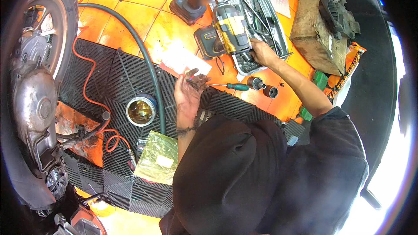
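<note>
My left hand [190,89] is palm up over the black mat, its blackened fingers apart and slightly bent. I cannot make out anything held in it. Beside its fingertips lies a green-handled screwdriver [237,86]. My right hand [262,53] reaches to the near side of a grey tool tray [278,45] holding several metal tools. Its fingers are bent in beside the nose of a yellow and black cordless impact wrench [233,28]; what they grip is hidden. Two dark sockets [271,92] stand on the orange tiles below the right forearm.
A wheel [65,26] and metal engine casing [35,93] fill the left side. A black hose [146,52] and red air hose [89,61] cross the mat. An open can [141,110] of liquid and yellowish plastic bag [159,159] lie nearby. A wooden block [315,28] stands right.
</note>
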The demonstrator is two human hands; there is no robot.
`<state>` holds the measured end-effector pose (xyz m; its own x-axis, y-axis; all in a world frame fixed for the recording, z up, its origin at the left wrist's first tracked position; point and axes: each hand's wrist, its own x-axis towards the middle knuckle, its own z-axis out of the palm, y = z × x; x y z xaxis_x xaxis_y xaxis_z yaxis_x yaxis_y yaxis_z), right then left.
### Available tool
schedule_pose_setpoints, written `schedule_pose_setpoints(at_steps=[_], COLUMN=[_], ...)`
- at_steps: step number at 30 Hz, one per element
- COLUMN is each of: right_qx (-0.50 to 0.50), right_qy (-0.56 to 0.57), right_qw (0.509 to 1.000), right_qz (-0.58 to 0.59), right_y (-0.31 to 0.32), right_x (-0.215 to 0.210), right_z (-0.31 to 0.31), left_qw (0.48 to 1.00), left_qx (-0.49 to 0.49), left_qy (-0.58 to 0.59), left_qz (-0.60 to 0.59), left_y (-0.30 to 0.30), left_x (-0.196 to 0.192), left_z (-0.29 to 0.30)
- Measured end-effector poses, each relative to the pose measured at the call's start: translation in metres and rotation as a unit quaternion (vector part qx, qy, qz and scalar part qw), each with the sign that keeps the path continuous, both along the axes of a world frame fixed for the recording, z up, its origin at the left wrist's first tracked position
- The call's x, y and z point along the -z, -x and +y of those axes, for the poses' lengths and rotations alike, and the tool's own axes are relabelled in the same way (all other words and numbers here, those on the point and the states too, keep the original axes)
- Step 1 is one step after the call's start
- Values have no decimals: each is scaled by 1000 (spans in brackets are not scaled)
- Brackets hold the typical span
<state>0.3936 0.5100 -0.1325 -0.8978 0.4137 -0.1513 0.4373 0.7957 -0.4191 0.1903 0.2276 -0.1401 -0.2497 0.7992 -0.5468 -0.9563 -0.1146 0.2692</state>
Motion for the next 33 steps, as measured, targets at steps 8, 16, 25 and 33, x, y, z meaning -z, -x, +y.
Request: schedule_pose_setpoints(at_steps=[8,16,25,33], right_qx=[136,248,233,203], right_qy=[9,317,-32,-126], right_qw=[991,914,968,962], right_qz=[6,50,81,-135], right_y=[-3,38,36,5], right_x=[3,-67,-54,-6], right_z=[4,-55,-54,-12], left_qw=[1000,1000,989,993], left_qx=[5,26,9,32], left_qy=[-11,2,119,64], left_qz=[-21,-17,-92,-92], left_y=[-2,-21,-35,-20], left_x=[3,16,35,29], left_z=[19,31,25,19])
